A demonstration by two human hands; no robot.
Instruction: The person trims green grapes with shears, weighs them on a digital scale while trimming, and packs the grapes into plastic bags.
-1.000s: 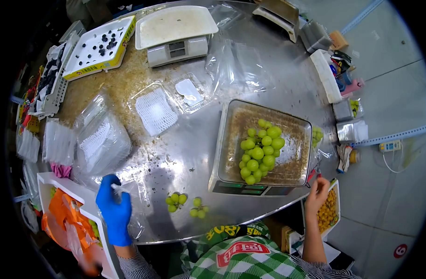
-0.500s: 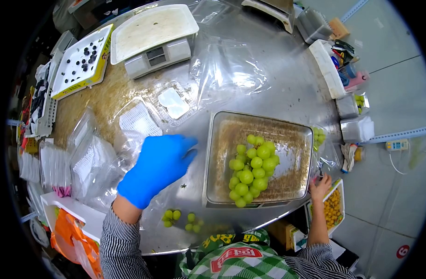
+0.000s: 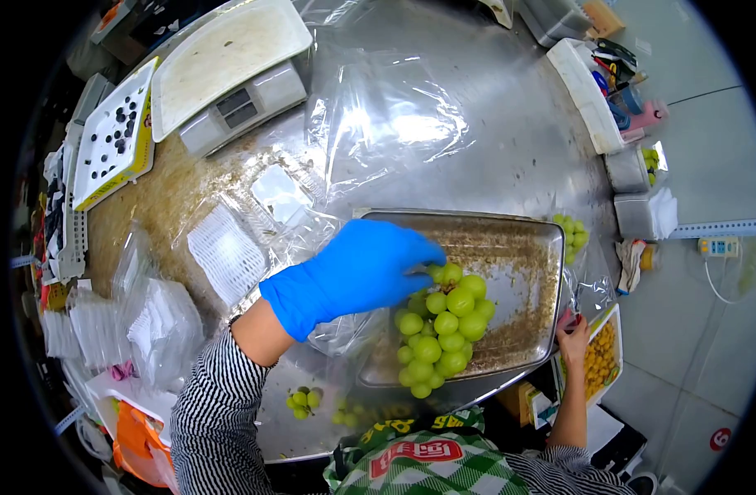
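A bunch of green grapes [image 3: 444, 334] lies in a stained metal tray [image 3: 522, 289], its lower end over the near rim. My left hand [image 3: 366, 268], in a blue glove, reaches over the tray's left side. Its fingertips are apart at the top of the bunch; whether they touch the stem is hidden. My right hand [image 3: 574, 342], bare, is beside the tray's right edge with fingers curled. Something small and reddish shows at its fingertips, too small to name. More green grapes [image 3: 571, 235] lie in clear plastic just above that hand.
A weighing scale [image 3: 246, 103] stands at the back left beside a box of dark berries [image 3: 106, 153]. Clear bags [image 3: 386, 124] and plastic clamshells [image 3: 227, 252] lie on the steel table. Loose grapes [image 3: 304, 400] sit near the front edge; a box of yellow fruit [image 3: 602, 363] is below right.
My left hand has moved right, from beside the tray to the top of the grape bunch. My right hand has curled its fingers at the tray's edge. The whole view has shifted slightly.
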